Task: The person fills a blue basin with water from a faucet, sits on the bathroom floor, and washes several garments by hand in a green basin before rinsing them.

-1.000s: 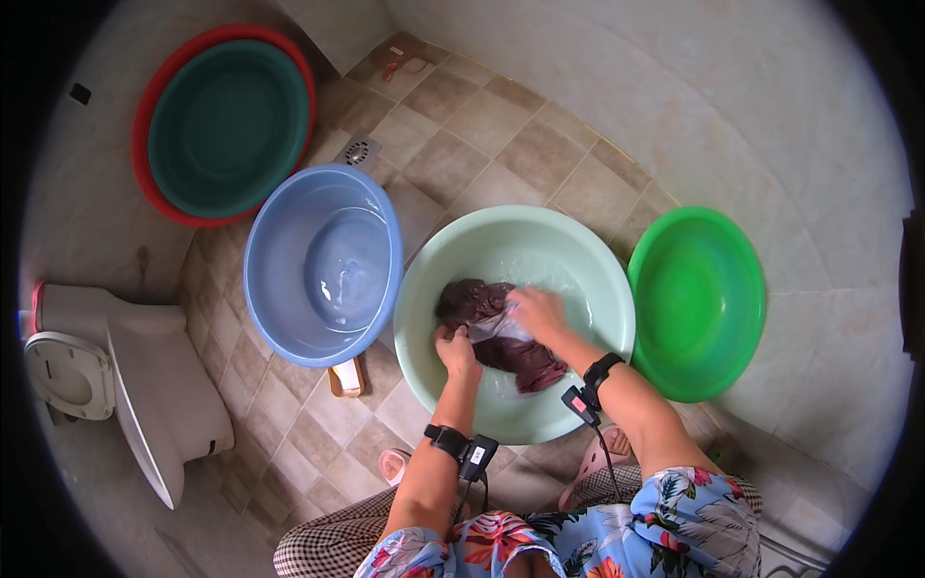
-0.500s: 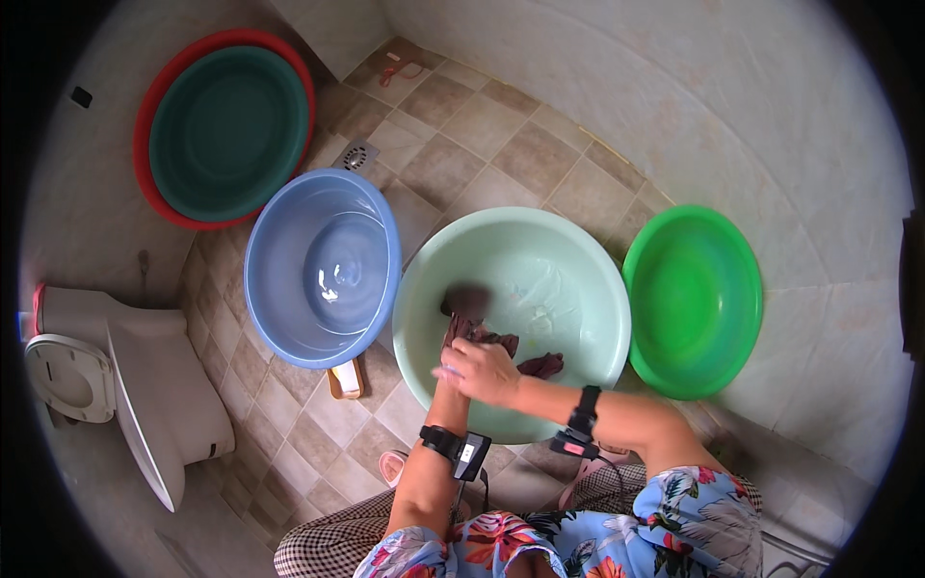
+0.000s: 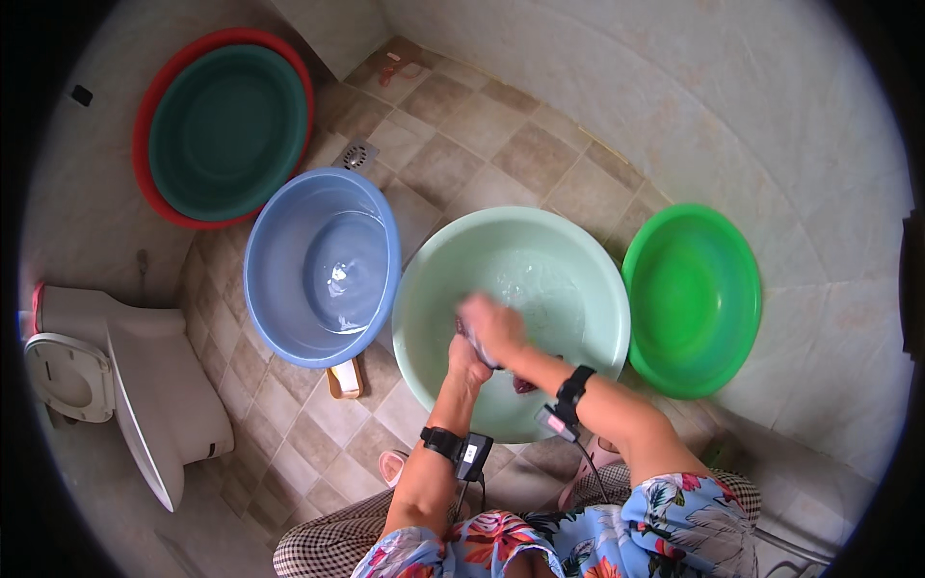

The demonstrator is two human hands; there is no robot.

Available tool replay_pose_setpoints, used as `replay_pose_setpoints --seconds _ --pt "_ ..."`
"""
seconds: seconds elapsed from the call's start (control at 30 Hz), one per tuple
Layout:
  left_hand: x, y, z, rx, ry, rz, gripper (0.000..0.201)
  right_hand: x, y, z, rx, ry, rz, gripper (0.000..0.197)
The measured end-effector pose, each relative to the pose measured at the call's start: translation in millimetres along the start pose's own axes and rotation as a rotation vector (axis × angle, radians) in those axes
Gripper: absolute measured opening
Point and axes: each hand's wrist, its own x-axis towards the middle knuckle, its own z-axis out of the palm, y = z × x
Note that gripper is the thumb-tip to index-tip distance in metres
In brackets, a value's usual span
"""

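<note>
A wide pale green basin stands before me with a little water shining on its bottom. Inside it, my left hand is closed around a dark maroon cloth, largely covered by the hands. A small bit of the same dark colour shows at the left hand's far side. My right hand, blurred by motion, presses closed over the cloth just beyond the left hand. Exactly how its fingers lie is hidden.
A blue basin with water stands to the left, a bright green basin to the right. Far left, a teal basin rests inside a red basin. A soap dish, toilet and floor drain also show.
My right hand has moved from the left wrist up and forward over the cloth. The dark cloth that stuck out beyond the left hand is now mostly covered.
</note>
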Motion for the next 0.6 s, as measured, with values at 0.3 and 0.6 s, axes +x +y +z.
replay_pose_setpoints --seconds 0.3,0.6 --pt "-28.5 37.8 18.1 0.213 0.465 0.194 0.054 34.0 69.2 -44.1 -0.202 0.085 0.023 0.035" --pt "-14.8 22.8 -20.7 0.268 0.464 0.432 0.058 5.1 62.0 -33.4 -0.457 -0.256 -0.301 0.049"
